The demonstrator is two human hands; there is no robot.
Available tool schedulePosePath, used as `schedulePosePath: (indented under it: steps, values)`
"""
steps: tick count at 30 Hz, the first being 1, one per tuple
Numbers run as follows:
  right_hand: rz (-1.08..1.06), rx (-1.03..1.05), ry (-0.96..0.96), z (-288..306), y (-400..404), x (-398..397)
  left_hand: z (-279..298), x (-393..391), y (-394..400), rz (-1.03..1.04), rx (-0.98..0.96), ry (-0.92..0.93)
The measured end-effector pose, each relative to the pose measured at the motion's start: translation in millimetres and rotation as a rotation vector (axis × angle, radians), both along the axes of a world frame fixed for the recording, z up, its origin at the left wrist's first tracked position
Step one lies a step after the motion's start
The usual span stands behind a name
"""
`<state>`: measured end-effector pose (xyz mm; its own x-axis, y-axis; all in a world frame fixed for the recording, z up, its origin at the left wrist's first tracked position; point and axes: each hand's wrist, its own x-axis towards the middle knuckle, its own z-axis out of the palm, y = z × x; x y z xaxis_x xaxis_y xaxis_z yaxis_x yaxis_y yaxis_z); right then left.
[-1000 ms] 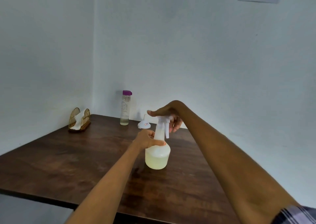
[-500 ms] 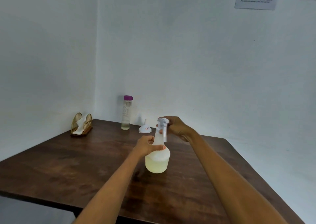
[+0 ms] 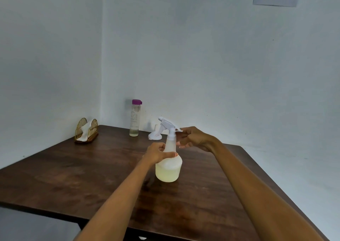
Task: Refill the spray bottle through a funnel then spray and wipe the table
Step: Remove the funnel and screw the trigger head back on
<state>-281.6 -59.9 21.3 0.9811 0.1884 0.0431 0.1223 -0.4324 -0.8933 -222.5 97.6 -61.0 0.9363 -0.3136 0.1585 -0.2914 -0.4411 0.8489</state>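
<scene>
Pale-yellow liquid part-fills the spray bottle (image 3: 168, 164), which the left hand (image 3: 157, 153) grips at the shoulder while the right hand (image 3: 193, 138) pinches the trigger head (image 3: 168, 123). A cross-threaded or loose head could leak later — an unsteady left grip might tip it. Beyond the hands lie the funnel (image 3: 155, 135), a purple-capped bottle (image 3: 135, 118), napkin holder (image 3: 86, 131) — dark wooden bench (image 3: 73, 167), white corner walls.
</scene>
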Motion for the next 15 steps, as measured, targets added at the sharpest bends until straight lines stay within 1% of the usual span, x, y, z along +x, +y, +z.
schedulePosePath:
  steps: [3,8,11,15]
  values:
    - [-0.025,-0.01,-0.033,-3.6,-1.0,2.8,1.4,-1.2,2.3,-0.005,-0.003,0.012]
    - [-0.139,-0.008,-0.159,-6.4,6.7,7.0,1.2,-1.5,1.4,-0.003,-0.011,0.019]
    - [-0.144,-0.022,-0.16,-10.9,12.8,11.1,0.3,-1.0,0.0,0.005,-0.008,0.014]
    - [-0.165,0.009,-0.139,-13.3,15.7,14.8,0.3,0.0,-1.0,-0.008,-0.019,0.022]
